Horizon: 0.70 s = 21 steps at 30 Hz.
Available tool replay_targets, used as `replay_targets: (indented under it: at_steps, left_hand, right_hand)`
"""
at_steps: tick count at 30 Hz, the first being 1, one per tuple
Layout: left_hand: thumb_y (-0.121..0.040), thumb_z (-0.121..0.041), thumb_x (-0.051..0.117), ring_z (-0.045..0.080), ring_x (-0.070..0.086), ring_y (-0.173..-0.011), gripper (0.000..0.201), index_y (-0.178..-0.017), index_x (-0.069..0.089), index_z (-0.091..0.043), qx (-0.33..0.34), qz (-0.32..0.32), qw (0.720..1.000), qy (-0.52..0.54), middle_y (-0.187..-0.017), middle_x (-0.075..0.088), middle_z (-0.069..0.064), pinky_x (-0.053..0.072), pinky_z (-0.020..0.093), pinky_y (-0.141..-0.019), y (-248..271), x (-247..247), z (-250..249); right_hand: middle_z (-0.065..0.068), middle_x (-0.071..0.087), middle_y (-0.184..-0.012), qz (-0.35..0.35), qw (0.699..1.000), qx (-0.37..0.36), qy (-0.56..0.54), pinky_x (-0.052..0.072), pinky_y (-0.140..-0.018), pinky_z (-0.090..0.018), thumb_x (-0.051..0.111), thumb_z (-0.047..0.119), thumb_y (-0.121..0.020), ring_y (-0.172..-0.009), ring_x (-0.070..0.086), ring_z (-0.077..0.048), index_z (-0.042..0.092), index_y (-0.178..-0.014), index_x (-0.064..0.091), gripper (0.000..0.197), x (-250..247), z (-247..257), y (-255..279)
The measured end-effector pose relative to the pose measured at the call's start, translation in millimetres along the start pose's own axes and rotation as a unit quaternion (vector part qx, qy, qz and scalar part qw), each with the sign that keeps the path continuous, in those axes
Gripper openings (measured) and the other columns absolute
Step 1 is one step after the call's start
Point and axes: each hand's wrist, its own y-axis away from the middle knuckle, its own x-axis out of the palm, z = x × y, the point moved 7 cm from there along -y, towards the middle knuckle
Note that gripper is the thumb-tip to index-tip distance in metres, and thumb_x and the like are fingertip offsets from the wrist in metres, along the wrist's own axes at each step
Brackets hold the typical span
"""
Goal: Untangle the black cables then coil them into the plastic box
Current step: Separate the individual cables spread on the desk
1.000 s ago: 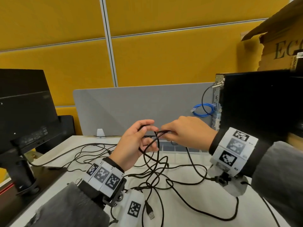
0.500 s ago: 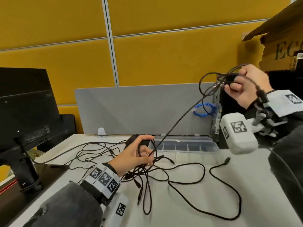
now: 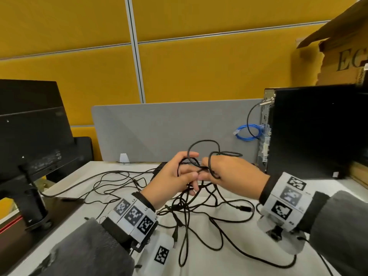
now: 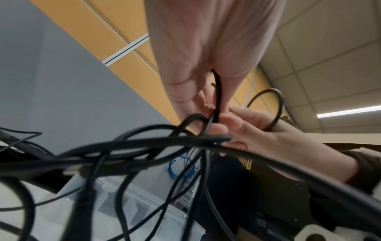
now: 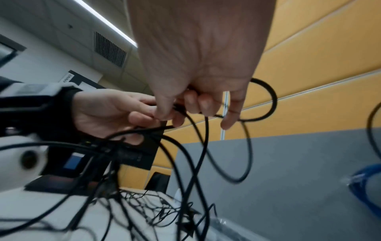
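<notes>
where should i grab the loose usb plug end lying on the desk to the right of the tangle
Take the USB plug end by its stiff connector body, coming from above with the right hand. It lies flat on the white desk, clear of the tangle of black cables, and its cable trails away freely.

A white desk (image 3: 229,263) is seen carrying a loose tangle of black cables (image 3: 199,222). A clear plastic box (image 4: 144,210), a black computer tower (image 3: 310,134) and a monitor stand (image 3: 31,212) are also set on it.
</notes>
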Motion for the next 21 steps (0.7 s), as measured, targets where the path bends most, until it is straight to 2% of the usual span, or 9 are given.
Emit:
replay_targets:
  at_steps: [4,7,10,12,14,17,18,19,21]
  left_hand:
    - [-0.08,0.001,0.065,0.011,0.062,-0.077,0.066,-0.131,0.036,-0.029,0.004,0.023,0.999,-0.021,-0.105,0.055,0.005,0.053,0.028,-0.067,7.3,-3.3,2.7]
    - [-0.078,0.001,0.069,0.015,0.064,-0.073,0.076,-0.133,0.03,-0.033,-0.029,0.08,0.993,-0.08,-0.09,0.06,0.004,0.051,0.023,-0.073,10.7,0.8,15.9]
    - [-0.079,-0.003,0.07,0.007,0.061,-0.072,0.063,-0.126,0.039,-0.03,-0.065,0.118,0.971,-0.199,-0.077,0.063,-0.005,0.05,0.02,-0.073,16.0,0.3,34.6]
    - [-0.083,-0.009,0.067,0.011,0.062,-0.072,0.033,-0.11,0.052,-0.021,-0.083,0.103,0.968,-0.212,-0.075,0.065,-0.006,0.053,0.028,-0.075,17.3,-5.5,48.1]
    - [-0.091,-0.014,0.057,0.011,0.057,-0.061,0.004,-0.093,0.058,-0.017,-0.087,0.089,0.971,-0.204,-0.068,0.062,-0.006,0.05,0.026,-0.063,17.3,-6.9,55.2]
    - [-0.098,-0.018,0.042,0.004,0.04,-0.048,0.023,-0.082,0.058,-0.017,-0.101,0.08,0.972,-0.197,-0.056,0.048,-0.005,0.034,0.015,-0.051,17.9,-3.8,60.5]
    - [-0.099,-0.02,0.042,0.004,0.037,-0.049,0.025,-0.079,0.058,-0.018,-0.11,0.071,0.974,-0.186,-0.057,0.044,-0.005,0.031,0.015,-0.05,18.9,-4.5,62.6]
    - [-0.098,-0.022,0.043,0.004,0.035,-0.051,0.025,-0.078,0.057,-0.018,-0.117,0.057,0.977,-0.169,-0.059,0.041,-0.005,0.03,0.015,-0.051,19.5,-6.5,64.9]
    - [-0.094,-0.025,0.05,0.003,0.035,-0.053,0.017,-0.079,0.052,-0.017,-0.132,0.018,0.985,-0.111,-0.062,0.039,-0.009,0.031,0.014,-0.053,18.9,-7.5,69.2]
  right_hand:
    - [0.004,0.043,-0.058,0.028,0.988,0.034,-0.149,0.035,-0.057,-0.023,0.044,0.055,-0.085,-0.052,0.039,-0.009,0.016,-0.068,0.052,0.044,-15.1,-22.7,-0.9]
    - [-0.001,0.046,-0.064,-0.022,0.965,0.058,-0.256,0.039,-0.063,-0.025,0.044,0.057,-0.081,-0.057,0.044,-0.011,0.018,-0.07,0.056,0.042,-36.9,-30.9,3.6]
    - [0.003,0.053,-0.075,-0.164,0.867,0.152,-0.446,0.049,-0.069,-0.025,0.053,0.046,-0.086,-0.066,0.052,-0.011,0.024,-0.081,0.061,0.024,-63.9,-63.2,12.7]
    - [0.0,0.043,-0.074,-0.255,0.805,0.206,-0.495,0.049,-0.063,-0.025,0.054,0.044,-0.089,-0.058,0.042,-0.01,0.024,-0.079,0.057,0.022,-79.6,-92.4,22.3]
    - [-0.001,0.04,-0.078,-0.318,0.757,0.25,-0.513,0.048,-0.062,-0.027,0.048,0.048,-0.091,-0.059,0.037,-0.01,0.024,-0.087,0.054,0.025,-88.6,-117.7,31.6]
    - [0.005,0.036,-0.068,-0.414,0.651,0.31,-0.555,0.048,-0.063,-0.028,0.037,0.048,-0.095,-0.055,0.035,-0.009,0.023,-0.083,0.047,0.03,-98.0,-146.2,50.1]
    - [0.005,0.036,-0.068,-0.431,0.633,0.325,-0.555,0.047,-0.063,-0.028,0.035,0.048,-0.096,-0.055,0.035,-0.009,0.023,-0.08,0.046,0.032,-101.8,-153.0,54.7]
    - [0.004,0.036,-0.068,-0.434,0.633,0.338,-0.544,0.047,-0.062,-0.028,0.033,0.049,-0.096,-0.056,0.036,-0.01,0.023,-0.079,0.046,0.033,-104.7,-159.1,56.7]
    - [0.002,0.034,-0.067,-0.393,0.672,0.363,-0.512,0.046,-0.059,-0.028,0.032,0.048,-0.097,-0.055,0.035,-0.011,0.02,-0.087,0.048,0.034,-102.4,-168.6,51.2]
